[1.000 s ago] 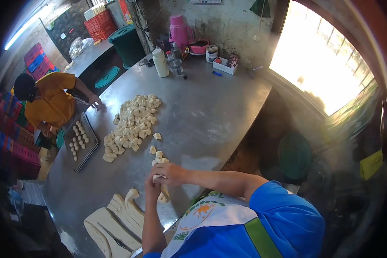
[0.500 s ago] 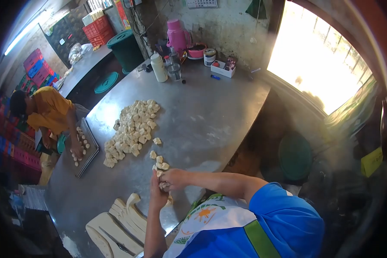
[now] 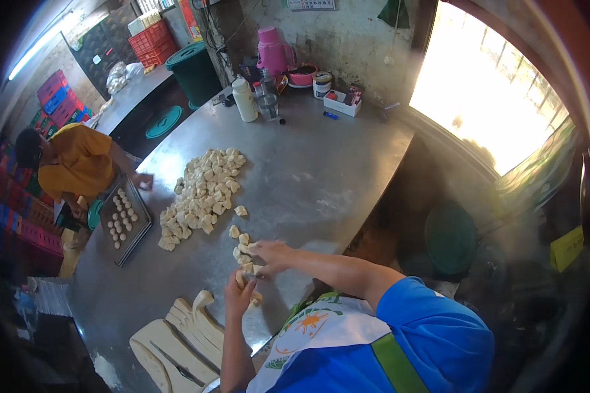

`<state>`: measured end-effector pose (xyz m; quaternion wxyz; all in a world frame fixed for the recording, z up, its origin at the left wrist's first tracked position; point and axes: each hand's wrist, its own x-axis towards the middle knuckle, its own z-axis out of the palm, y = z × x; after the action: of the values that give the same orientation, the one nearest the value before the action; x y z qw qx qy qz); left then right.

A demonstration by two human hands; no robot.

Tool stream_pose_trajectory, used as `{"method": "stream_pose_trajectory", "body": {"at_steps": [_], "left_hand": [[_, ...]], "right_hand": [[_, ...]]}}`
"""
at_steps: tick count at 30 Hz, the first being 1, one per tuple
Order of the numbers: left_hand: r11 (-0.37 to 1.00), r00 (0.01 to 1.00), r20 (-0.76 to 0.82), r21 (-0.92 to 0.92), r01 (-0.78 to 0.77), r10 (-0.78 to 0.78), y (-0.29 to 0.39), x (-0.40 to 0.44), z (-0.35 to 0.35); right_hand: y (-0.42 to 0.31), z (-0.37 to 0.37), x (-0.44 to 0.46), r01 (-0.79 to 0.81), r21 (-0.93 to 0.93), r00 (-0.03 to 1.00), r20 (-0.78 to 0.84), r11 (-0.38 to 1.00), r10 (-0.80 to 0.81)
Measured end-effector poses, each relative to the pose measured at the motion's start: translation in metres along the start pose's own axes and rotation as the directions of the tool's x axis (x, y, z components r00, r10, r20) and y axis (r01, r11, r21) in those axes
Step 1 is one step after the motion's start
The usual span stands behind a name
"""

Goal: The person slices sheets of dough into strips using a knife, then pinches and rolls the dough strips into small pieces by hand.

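Watching remotely, I see loose dough pieces [image 3: 244, 248] lying between the hands and a dough heap [image 3: 203, 193] on the metal table [image 3: 295, 190]; a dough sheet [image 3: 152, 329] sits near left. The left hand [image 3: 236, 295] curls around a dough bit [image 3: 240, 280]. The right hand [image 3: 273, 255] is partly open beside the loose pieces; I cannot tell its grip. Left, a tray [image 3: 137, 229] carries dough balls [image 3: 123, 211]; far, a white box [image 3: 341, 107] contains small items.
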<state>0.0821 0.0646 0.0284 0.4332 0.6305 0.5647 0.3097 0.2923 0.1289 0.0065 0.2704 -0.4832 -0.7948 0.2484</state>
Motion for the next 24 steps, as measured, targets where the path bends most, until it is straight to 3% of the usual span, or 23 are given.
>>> {"method": "stream_pose_trajectory", "body": {"at_steps": [1,2,4,5,7,8,9,10,11,12,13,14,15,16,17,18,19,20,21,22,24], "left_hand": [[0.95,0.977,-0.072,0.259,-0.176,0.201,-0.02,0.002,0.001],[0.948,0.975,-0.073,0.258,-0.186,0.211,-0.022,0.007,0.005],[0.866,0.846,-0.189,0.082,-0.493,0.499,-0.021,0.014,0.017],[0.874,0.854,-0.189,0.076,-0.48,0.486,-0.024,0.012,0.013],[0.971,0.972,-0.022,-0.055,-0.235,0.234,-0.022,0.02,-0.006],[0.973,0.989,-0.066,-0.179,-0.144,0.134,-0.017,0.019,-0.003],[0.973,0.988,-0.064,-0.179,-0.147,0.138,-0.011,0.015,0.004],[0.998,0.996,-0.057,0.014,-0.061,0.062,0.014,0.008,0.01],[0.978,0.998,-0.067,0.207,0.033,-0.02,0.027,0.003,0.012],[0.882,0.997,0.043,0.465,-0.073,0.06,0.002,0.009,0.013],[0.881,0.997,0.044,0.468,-0.075,0.062,0.013,0.001,0.012],[0.932,0.975,0.103,0.289,-0.22,0.198,0.034,-0.01,0.011],[0.934,0.934,0.139,0.094,-0.344,0.33,0.044,-0.018,0.009],[0.935,0.935,0.143,0.1,-0.34,0.324,0.035,-0.021,0.003],[0.981,0.979,0.082,0.044,-0.189,0.185,0.022,-0.015,-0.002],[0.999,0.999,0.032,-0.024,-0.031,0.032,0.009,-0.013,-0.002],[0.999,0.999,0.036,-0.021,-0.024,0.025,0.0,-0.018,0.001],[0.978,0.984,-0.076,0.146,-0.15,0.162,-0.005,-0.019,0.006],[0.911,0.932,-0.164,0.322,-0.258,0.322,-0.008,-0.012,0.007],[0.91,0.931,-0.161,0.32,-0.265,0.328,-0.003,-0.003,0.007],[0.924,0.92,-0.16,-0.082,-0.372,0.357,0.001,-0.004,0.001]], "right_hand": [[-0.012,0.003,-0.005,0.167,0.097,0.986,-0.033,0.981,-0.164],[-0.024,0.0,-0.004,0.17,0.088,0.985,-0.039,0.981,-0.167],[-0.043,-0.005,-0.001,0.168,0.298,0.931,0.265,0.94,-0.25],[-0.048,0.0,-0.001,0.157,0.304,0.929,0.276,0.94,-0.245],[-0.059,0.0,0.007,0.299,0.414,0.95,-0.043,0.86,-0.31],[-0.065,-0.005,0.007,0.301,0.413,0.949,-0.043,0.86,-0.312],[-0.07,-0.01,0.004,0.194,0.346,0.98,-0.038,0.918,-0.193],[-0.074,-0.017,0.004,0.082,0.276,0.996,-0.042,0.958,-0.074],[-0.064,-0.013,0.008,0.082,0.277,0.996,-0.04,0.957,-0.074],[-0.046,-0.005,0.013,-0.011,0.122,0.998,0.061,0.992,0.004],[-0.029,0.0,0.02,-0.091,-0.045,0.986,0.138,0.995,0.096],[-0.013,0.0,0.022,-0.094,-0.047,0.987,0.127,0.994,0.099],[0.003,0.001,0.017,-0.21,-0.089,0.962,0.158,0.974,0.222],[0.008,0.003,0.012,-0.317,-0.131,0.921,0.191,0.939,0.338],[0.002,-0.005,0.011,-0.306,-0.136,0.925,0.191,0.942,0.328],[-0.008,-0.008,0.004,-0.138,-0.074,0.98,0.133,0.988,0.146],[-0.024,-0.008,-0.007,0.026,-0.011,0.998,0.062,1.0,-0.025],[-0.034,-0.006,-0.011,0.024,-0.011,0.998,0.061,1.0,-0.023],[-0.044,-0.007,-0.005,0.097,0.111,0.975,0.187,0.989,-0.117],[-0.049,-0.006,0.0,0.144,0.241,0.929,0.302,0.96,-0.216],[-0.055,0.006,0.001,0.152,0.341,0.94,0.241,0.928,-0.242]]}}
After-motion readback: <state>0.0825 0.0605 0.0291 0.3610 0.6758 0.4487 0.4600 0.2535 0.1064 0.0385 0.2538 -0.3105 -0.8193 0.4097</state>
